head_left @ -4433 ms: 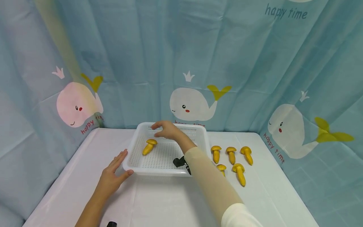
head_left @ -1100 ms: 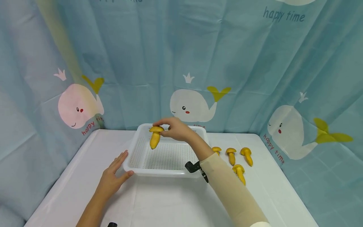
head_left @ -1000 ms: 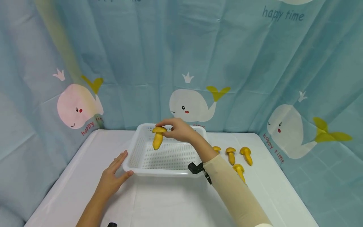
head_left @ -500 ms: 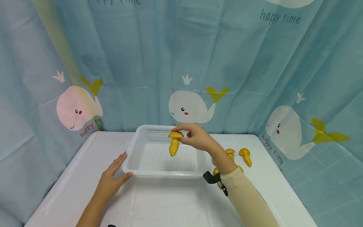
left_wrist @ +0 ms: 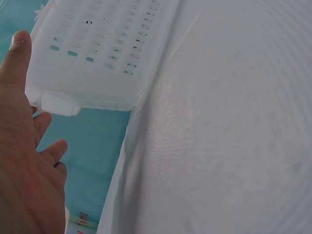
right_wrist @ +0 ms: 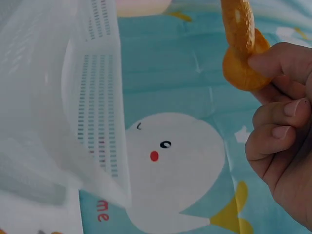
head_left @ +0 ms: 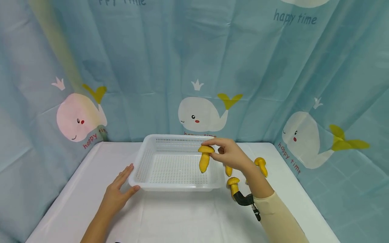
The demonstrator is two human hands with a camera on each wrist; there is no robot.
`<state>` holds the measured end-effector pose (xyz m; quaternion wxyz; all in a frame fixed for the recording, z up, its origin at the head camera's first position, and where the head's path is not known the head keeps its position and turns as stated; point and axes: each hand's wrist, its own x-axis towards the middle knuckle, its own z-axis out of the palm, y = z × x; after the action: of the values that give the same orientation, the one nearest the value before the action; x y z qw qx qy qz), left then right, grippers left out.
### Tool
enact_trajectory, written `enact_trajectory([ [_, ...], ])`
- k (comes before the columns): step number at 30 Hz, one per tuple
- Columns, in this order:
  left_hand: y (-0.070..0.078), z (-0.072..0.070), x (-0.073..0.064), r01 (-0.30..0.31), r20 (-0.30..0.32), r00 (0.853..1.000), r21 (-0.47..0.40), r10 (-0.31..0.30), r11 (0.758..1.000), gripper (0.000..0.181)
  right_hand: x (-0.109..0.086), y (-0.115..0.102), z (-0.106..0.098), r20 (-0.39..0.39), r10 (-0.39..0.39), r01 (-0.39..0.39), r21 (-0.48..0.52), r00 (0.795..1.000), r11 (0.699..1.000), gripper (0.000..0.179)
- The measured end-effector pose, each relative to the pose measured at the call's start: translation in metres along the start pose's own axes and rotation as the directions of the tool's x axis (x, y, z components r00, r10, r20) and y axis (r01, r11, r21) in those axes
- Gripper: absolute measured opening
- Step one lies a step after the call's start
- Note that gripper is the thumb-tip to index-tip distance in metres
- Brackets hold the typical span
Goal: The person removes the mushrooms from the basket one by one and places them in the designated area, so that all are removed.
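Note:
A yellow mushroom (head_left: 204, 162), cap up and stem down in the head view, hangs over the right part of a white perforated basket (head_left: 174, 186). My right hand (head_left: 229, 153) pinches it by the cap between thumb and fingers; the right wrist view shows the mushroom (right_wrist: 239, 29) clear of the basket wall (right_wrist: 100, 112). No mushroom lies in the basket. My left hand (head_left: 115, 194) touches the basket's left front corner, its fingers fairly straight along the side and the thumb at the front rim. In the left wrist view, the left hand (left_wrist: 29, 146) is beside the basket (left_wrist: 97, 63).
Several more yellow mushrooms, among them one (head_left: 260, 166) at the far right and one (head_left: 233, 184) nearer, lie right of the basket, partly hidden by the right arm. A white cloth covers the table (head_left: 179, 219). Behind hangs a blue curtain (head_left: 158, 67) with whale prints.
Earlier, a mushroom lay in the left of the basket with the right hand above it. The right hand has since lifted it and carried it rightward. The left hand stays at the corner.

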<state>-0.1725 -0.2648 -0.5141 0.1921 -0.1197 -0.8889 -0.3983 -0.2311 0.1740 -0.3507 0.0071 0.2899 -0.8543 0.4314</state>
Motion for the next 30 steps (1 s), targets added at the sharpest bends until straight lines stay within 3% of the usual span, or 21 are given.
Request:
enact_trajectory([
  [11,-0.001,0.002,0.003,-0.019,-0.006,1.000,0.005,0.019,1.000,0.087,-0.037,0.013,-0.027,-0.092,-0.008,0.002,-0.063,0.996,0.998,0.045],
  [21,0.000,0.002,0.003,-0.026,0.000,1.000,0.004,0.026,1.000,0.087,-0.076,0.042,-0.047,-0.151,0.007,-0.022,-0.098,0.989,0.995,0.045],
  [30,-0.004,0.002,-0.001,0.058,0.020,0.998,0.029,-0.059,0.998,0.086,-0.106,0.080,-0.063,-0.176,0.099,-0.114,-0.076,0.979,0.991,0.047],
])
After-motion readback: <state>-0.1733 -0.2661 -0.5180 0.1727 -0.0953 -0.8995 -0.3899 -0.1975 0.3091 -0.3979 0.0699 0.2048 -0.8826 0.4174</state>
